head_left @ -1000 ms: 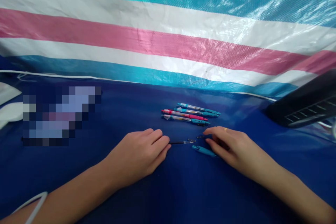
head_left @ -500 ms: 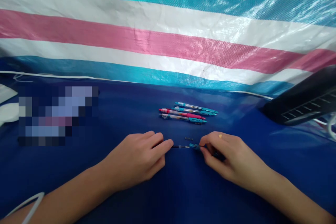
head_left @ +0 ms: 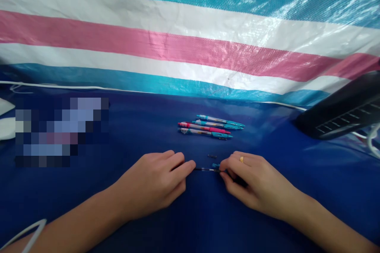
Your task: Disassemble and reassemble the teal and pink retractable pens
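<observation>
My left hand (head_left: 154,182) rests on the dark blue sheet (head_left: 190,213), its fingertips pinching the dark end of a thin pen refill (head_left: 206,169). The refill's other end runs into the fingers of my right hand (head_left: 255,180). That hand also grips a short teal pen barrel (head_left: 216,165), partly hidden by the fingers. A small dark pen part (head_left: 211,156) lies just beyond the refill, touching neither hand. Farther back lie several teal and pink retractable pens (head_left: 204,127), side by side.
A black device with a ribbed face (head_left: 338,106) sits at the right edge. A pixelated patch (head_left: 59,130) hides something on the left. A white cord (head_left: 26,237) crosses the lower left corner. A striped pink, white and teal tarpaulin (head_left: 178,47) hangs behind.
My right hand has picked up the teal barrel and brought it to the refill's right end. Both hands and the refill have moved closer to me, and the hands are nearer each other.
</observation>
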A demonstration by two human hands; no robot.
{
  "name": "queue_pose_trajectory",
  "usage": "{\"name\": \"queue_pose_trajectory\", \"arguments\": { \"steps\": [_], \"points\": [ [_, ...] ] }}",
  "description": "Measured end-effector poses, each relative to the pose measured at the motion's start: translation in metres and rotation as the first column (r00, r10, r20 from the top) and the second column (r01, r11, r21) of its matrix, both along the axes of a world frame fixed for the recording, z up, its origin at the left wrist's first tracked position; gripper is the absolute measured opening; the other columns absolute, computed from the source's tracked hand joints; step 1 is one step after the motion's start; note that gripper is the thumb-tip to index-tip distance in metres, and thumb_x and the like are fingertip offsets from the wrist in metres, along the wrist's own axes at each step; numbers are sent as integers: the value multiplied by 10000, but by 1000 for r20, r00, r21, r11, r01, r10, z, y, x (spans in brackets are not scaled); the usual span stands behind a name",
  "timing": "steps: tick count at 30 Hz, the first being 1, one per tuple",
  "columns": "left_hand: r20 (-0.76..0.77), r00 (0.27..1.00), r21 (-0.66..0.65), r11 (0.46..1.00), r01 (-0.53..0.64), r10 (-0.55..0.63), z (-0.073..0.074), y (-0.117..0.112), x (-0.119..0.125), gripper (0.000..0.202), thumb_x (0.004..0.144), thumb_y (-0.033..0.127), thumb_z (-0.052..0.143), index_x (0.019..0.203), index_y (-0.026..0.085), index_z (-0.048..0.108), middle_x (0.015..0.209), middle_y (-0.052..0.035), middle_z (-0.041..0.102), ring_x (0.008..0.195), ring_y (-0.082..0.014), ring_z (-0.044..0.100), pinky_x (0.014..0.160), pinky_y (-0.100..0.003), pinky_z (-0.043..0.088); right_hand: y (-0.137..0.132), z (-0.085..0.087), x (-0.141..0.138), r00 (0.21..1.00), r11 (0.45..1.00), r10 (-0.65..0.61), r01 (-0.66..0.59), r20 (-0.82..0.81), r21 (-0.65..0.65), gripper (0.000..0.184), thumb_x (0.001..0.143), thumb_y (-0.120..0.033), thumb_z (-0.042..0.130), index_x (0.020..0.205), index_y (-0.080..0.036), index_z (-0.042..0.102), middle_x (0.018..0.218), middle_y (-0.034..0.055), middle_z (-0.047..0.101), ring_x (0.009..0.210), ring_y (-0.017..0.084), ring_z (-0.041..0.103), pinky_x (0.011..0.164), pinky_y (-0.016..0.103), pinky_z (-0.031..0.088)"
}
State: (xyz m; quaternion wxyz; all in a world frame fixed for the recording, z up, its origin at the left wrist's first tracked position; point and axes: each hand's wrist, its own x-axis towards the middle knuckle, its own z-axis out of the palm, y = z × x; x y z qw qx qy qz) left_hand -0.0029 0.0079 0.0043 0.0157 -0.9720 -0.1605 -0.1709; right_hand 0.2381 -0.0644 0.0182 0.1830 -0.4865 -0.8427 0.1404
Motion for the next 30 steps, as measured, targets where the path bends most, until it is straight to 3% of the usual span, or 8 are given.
{"name": "queue_pose_trajectory", "arguments": {
  "steps": [9, 18, 30],
  "points": [
    [11, 1000, -3, 1000, 4, -4, 1, -1, 1, 273, 918, 130, 372, 1038, 135, 617, 775, -44, 620, 656, -197, 625, 607, -337, 565, -1, -1, -1, 1000, 1000, 9, -9, -2, 15, 151, 932, -154, 430, 874, -181, 567, 704, 7, 584, 631, 141, 547, 585, 255, 418],
    [29, 1000, 10, 1000, 12, -12, -2, -7, 4, 254, 903, 124, 390, 1028, 134, 611, 796, -49, 638, 684, -187, 633, 641, -314, 562, -2, 0, -7, 998, 988, 57, -57, 1, 144, 173, 957, -157, 433, 926, -168, 603, 667, 0, 580, 609, 143, 539, 595, 264, 435],
    [2, 1000, -21, 1000, 4, -4, -1, -4, 4, 246, 906, 131, 398, 1029, 150, 610, 799, -34, 621, 671, -162, 616, 617, -269, 517, -4, -2, -3, 996, 980, 75, -83, 54, 180, 173, 970, -225, 456, 1028, -153, 603, 729, 27, 612, 672, 161, 572, 654, 285, 473]
  ]
}}
